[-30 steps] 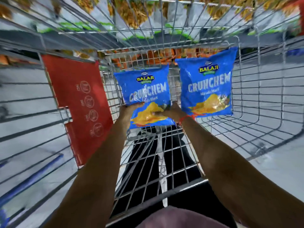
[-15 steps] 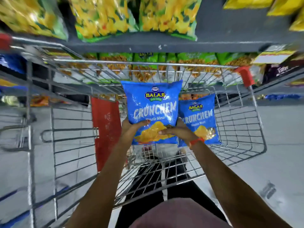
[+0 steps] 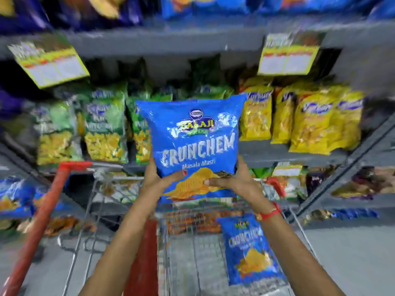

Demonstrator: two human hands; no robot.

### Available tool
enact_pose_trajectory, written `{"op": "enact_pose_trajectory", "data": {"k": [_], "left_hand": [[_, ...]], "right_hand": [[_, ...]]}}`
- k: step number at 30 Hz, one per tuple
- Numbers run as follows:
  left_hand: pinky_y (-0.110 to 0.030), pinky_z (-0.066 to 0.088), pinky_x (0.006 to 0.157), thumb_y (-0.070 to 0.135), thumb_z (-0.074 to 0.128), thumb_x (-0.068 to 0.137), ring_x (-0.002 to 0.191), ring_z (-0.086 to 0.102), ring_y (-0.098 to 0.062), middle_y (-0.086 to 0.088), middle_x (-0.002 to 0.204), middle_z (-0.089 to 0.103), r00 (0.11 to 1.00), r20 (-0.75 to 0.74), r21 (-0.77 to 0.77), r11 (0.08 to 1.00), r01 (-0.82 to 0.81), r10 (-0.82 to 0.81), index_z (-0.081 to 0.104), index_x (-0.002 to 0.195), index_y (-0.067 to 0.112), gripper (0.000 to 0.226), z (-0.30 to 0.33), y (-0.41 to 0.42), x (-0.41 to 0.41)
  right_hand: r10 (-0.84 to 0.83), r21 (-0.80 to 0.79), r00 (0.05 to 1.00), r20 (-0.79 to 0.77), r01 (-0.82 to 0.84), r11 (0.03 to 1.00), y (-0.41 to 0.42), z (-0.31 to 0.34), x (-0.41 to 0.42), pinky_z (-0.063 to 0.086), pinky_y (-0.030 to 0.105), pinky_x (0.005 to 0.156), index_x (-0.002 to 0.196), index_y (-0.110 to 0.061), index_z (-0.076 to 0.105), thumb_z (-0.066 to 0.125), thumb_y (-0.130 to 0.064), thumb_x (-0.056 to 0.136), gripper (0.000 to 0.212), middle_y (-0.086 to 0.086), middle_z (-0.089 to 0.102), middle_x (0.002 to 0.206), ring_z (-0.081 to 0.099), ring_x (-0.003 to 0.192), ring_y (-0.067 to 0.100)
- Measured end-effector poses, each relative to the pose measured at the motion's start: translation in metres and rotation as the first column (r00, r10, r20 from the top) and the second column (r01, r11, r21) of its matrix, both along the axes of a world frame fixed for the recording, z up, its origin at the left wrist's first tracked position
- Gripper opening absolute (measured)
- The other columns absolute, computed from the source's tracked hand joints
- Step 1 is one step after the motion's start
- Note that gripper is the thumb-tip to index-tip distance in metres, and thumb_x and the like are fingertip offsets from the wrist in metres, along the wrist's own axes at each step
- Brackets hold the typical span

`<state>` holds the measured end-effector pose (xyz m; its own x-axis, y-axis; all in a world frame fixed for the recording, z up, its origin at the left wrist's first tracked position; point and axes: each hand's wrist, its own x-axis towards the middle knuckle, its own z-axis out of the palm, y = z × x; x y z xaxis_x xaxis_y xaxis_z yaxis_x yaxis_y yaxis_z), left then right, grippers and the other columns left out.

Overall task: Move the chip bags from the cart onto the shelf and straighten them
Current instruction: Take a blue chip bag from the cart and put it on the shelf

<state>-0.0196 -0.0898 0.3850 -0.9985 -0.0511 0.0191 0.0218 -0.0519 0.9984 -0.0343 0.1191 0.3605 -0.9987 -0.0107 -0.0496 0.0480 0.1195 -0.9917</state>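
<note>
I hold a blue Crunchem chip bag (image 3: 193,142) upright in front of the grey shelf (image 3: 267,151), above the cart. My left hand (image 3: 157,177) grips its lower left edge and my right hand (image 3: 232,179) grips its lower right, thumbs across the front. A second blue Crunchem bag (image 3: 251,249) leans inside the wire cart (image 3: 192,253), at its right side below my right forearm.
Green snack bags (image 3: 102,127) stand on the shelf behind and left of the held bag, yellow ones (image 3: 305,118) to the right. Yellow price tags (image 3: 49,63) hang from the shelf above. The cart's red handle (image 3: 40,221) runs along the lower left. More blue bags (image 3: 15,197) sit lower left.
Both hands have lifted the blue bag out of the cart and up to shelf height. My view has tilted up from the cart to the shelves. The other bag stays in the cart.
</note>
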Motion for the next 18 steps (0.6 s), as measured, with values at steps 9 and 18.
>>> {"op": "enact_pose_trajectory", "data": {"k": [9, 18], "left_hand": [[-0.022, 0.058, 0.073, 0.026, 0.078, 0.037, 0.082, 0.069, -0.005, 0.014, 0.087, 0.074, 0.938, -0.347, 0.050, 0.998, 0.047, -0.027, 0.058, 0.098, 0.027, 0.064, 0.155, 0.025, -0.043], [-0.017, 0.057, 0.070, 0.001, 0.078, 0.063, 0.089, 0.067, -0.002, 0.006, 0.111, 0.064, 0.804, -0.593, -0.007, 0.998, -0.057, 0.041, 0.040, 0.128, 0.018, 0.077, 0.274, 0.038, -0.116]], "right_hand": [[-0.018, -0.024, 0.934, -0.355, 0.011, 1.000, 0.031, 0.162, -0.039, 0.059, 0.023, 0.077, 0.113, -0.020, 0.056, 0.089, 0.002, 0.048, 0.077, -0.005, 0.070, 0.108, 0.068, 0.092, 0.004], [-0.135, -0.017, 0.801, -0.584, 0.154, 0.988, 0.039, 0.286, -0.094, 0.057, 0.032, 0.084, 0.101, -0.034, 0.053, 0.093, -0.017, 0.042, 0.072, -0.010, 0.067, 0.103, 0.066, 0.094, 0.007]]}}
